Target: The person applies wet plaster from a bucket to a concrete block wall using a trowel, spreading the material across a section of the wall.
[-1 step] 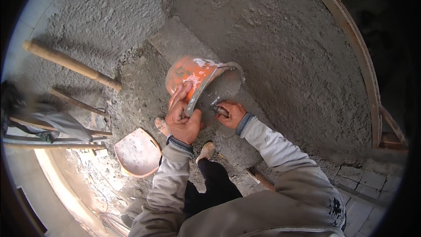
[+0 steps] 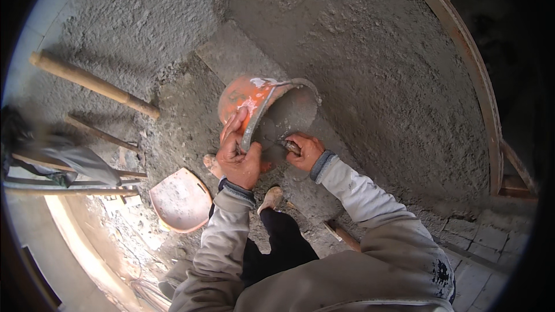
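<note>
Clock positions taken from mid-view. Between 9 and 10 o'clock: stout wooden pole (image 2: 95,84), set aslant. At 8: pale, curved-sided plastic scoop (image 2: 180,201), dirty inside, lying near your left sleeve. Your left hand (image 2: 238,162) sits at the 7 o'clock edge of the orange plastic bucket (image 2: 236,93), partly closed over the rim, fingers on the outer wall, thumb at the lip. Bucket lies just above centre, tipped, mouth toward 4; wet grey mortar (image 2: 293,107) inside. Your right hand (image 2: 308,152), at the mouth, is curled firmly around a short-handled tool (image 2: 292,147); its working end cannot be made out. At 5: wooden-handled tool (image 2: 345,237), beside your right sleeve. Between 2 and 3: curved-looking wooden frame (image 2: 484,89).
</note>
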A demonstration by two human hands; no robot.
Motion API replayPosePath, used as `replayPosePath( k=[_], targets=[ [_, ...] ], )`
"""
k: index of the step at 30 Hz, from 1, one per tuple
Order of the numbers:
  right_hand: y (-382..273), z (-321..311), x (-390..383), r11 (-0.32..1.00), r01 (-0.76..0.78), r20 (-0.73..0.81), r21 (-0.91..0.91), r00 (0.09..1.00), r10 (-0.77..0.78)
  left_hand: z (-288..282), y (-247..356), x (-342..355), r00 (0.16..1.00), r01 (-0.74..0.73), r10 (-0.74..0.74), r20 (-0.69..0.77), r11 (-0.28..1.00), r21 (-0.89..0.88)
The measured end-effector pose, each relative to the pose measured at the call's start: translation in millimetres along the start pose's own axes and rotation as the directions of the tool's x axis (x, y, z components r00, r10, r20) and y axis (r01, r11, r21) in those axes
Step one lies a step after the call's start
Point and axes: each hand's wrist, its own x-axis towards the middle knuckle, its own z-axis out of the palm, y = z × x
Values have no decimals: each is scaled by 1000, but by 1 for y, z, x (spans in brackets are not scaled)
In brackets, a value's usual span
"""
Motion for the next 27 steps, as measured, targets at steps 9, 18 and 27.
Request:
replayPosePath(
  k=[9, 18, 27],
  targets=[
    [-17, -91, -20, 959, -266, 319, 94, 921, 224, -61, -75, -49, 719, 393, -588, -371, 784, -480],
    [-3, -248, -21, 880, -422, -499, -219, 823, 270, -79, -52, -67, 742, 479, -607, -286, 777, -408],
    [-104, -114, -44, 682, -99, -102, -725, 994, 36, -2, 52, 1, 929, 347, -369, -41, 903, -254]
  ],
)
